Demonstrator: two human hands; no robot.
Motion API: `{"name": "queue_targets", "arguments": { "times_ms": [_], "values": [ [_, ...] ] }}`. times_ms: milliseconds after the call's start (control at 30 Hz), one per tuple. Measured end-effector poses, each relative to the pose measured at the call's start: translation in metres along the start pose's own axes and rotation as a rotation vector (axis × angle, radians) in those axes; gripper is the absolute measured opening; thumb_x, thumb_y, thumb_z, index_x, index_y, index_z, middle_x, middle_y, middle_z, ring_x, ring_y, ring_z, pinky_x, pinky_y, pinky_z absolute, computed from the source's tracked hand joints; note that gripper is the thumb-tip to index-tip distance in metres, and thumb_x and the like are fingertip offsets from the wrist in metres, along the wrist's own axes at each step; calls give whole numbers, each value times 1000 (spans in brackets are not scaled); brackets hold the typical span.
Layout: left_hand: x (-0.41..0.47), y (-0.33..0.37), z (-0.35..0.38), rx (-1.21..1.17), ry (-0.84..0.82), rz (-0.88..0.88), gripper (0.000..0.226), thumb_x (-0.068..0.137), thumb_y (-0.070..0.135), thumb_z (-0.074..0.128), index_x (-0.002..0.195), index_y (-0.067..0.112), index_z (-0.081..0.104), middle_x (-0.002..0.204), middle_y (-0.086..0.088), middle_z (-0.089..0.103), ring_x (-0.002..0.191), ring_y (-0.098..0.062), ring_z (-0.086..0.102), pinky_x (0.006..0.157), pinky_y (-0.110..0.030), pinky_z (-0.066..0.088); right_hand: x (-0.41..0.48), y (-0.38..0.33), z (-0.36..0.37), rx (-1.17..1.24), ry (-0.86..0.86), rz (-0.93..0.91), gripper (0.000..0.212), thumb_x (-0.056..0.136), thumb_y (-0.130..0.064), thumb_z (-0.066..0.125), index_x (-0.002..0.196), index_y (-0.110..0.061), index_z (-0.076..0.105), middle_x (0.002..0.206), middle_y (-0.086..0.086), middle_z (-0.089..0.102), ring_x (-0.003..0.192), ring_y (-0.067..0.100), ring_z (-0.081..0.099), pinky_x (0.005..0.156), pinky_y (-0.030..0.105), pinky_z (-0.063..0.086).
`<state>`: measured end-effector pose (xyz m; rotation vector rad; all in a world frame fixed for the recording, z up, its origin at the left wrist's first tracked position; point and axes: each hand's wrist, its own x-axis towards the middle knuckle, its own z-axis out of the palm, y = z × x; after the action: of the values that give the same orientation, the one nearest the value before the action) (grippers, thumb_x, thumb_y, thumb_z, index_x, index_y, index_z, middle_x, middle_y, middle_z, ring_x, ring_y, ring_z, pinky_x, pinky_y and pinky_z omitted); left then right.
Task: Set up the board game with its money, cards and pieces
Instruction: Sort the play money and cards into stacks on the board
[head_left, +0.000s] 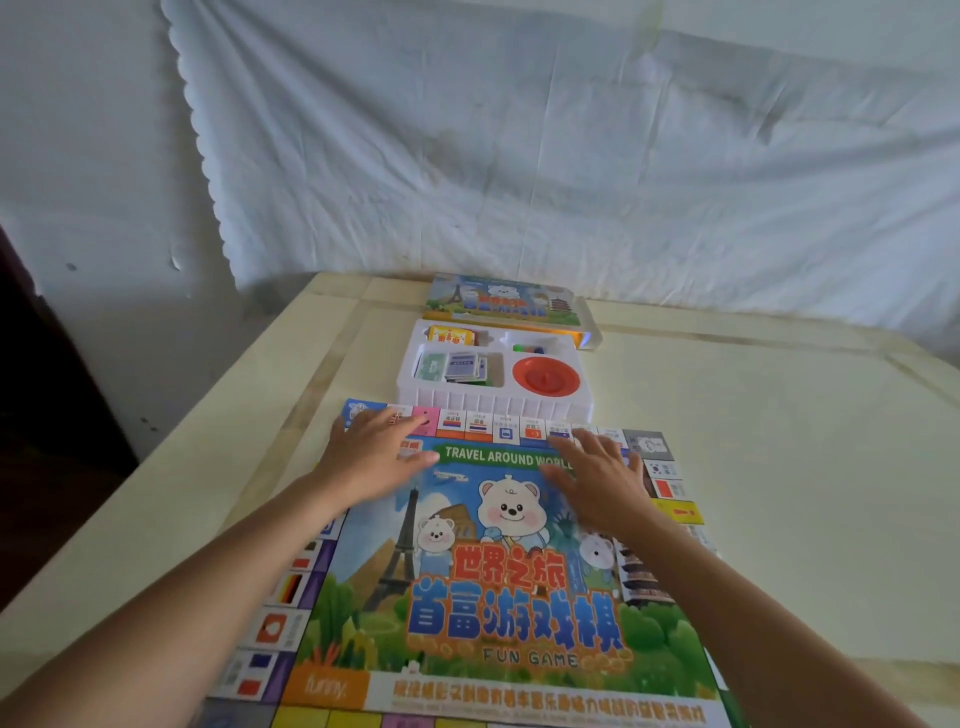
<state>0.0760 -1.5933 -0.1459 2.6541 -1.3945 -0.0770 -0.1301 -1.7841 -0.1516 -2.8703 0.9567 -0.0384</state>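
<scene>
Finding: the board (498, 571) lies unfolded and face up on the table (779, 467). Its far edge is up against the white tray (493, 402), or just short of it; contact cannot be confirmed.

Grip: the left hand (374, 460) and right hand (597, 480) both lie palm down on the far part of the board. The fingers are straight and spread, and neither hand holds anything.

Contents: the tray holds loose cards (465, 366), a yellow pack (451, 335), small coloured pieces (527, 348) and a red dish (544, 375). The box lid (501, 301) lies just behind the tray.

Assessment: the step in hand appears to be pressing the board flat. Setup is at an early stage, since nothing from the tray is on the board.

Recommendation:
- Keep the palms flat and press straight down.
- Smooth outward towards the side edges, not forward. A forward push would likely shove the light tray and spill its compartments.
- Check that the corners sit down before lifting off.
</scene>
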Motion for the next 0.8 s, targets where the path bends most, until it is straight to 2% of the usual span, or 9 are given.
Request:
{"name": "queue_targets", "arguments": {
  "times_ms": [33,100,200,267,367,500,567,667,800],
  "values": [
    [6,2,-4,-17,89,22,64,93,60,36,149,31,26,155,-1,25,143,-22,19,114,-44,18,6,-2,-4,15,55,-3,52,98,-50,32,146,-33,23,157,-3,13,144,22,10,114,54,11],
    [22,6,-8,-33,148,43,60,97,50,38,150,25,24,157,-5,20,144,-25,16,114,-41,18,19,-6,-9,18,96,-24,55,99,-47,31,149,-28,18,159,-2,8,146,22,5,117,50,9],
    [48,7,-1,-102,55,13,56,100,43,34,152,27,18,160,-6,10,147,-31,5,117,-45,14,35,-15,-11,2,98,-50,48,100,-43,32,144,-23,30,153,0,28,141,20,20,115,45,17],
    [62,5,5,-148,75,21,49,102,34,34,149,23,27,155,-6,26,143,-30,19,116,-44,22,45,-21,-13,20,186,-47,39,100,-35,38,136,-21,43,142,-2,44,131,18,33,109,38,25],
    [76,5,9,-201,198,54,40,101,19,34,139,14,42,139,-4,46,129,-26,37,108,-39,34,68,-39,-23,138,305,-42,35,97,-18,46,132,-15,51,137,2,51,128,22,38,107,35,29],
    [95,10,11,-168,135,42,44,103,20,23,145,13,34,154,-5,31,143,-29,22,113,-42,27,112,-78,-41,280,222,4,30,95,-9,46,125,-10,53,119,11,61,116,28,49,98,40,42],
    [102,9,13,-160,142,33,42,103,22,22,140,13,39,149,-7,39,140,-28,27,111,-41,30,134,-93,-40,266,187,29,32,96,-14,45,127,-9,48,112,15,62,114,31,49,94,43,44],
    [105,8,17,-184,196,32,34,102,22,24,118,13,53,127,-5,57,127,-24,41,104,-36,37,160,-105,-30,214,122,111,43,93,-17,44,135,-11,36,116,17,61,120,36,45,95,45,43],
    [108,4,24,-174,212,57,35,103,26,27,121,16,55,137,-1,54,139,-22,30,114,-36,25,179,-117,-18,224,90,217,57,89,-18,46,142,-13,25,125,15,58,124,36,44,97,45,39]
  ]
}}
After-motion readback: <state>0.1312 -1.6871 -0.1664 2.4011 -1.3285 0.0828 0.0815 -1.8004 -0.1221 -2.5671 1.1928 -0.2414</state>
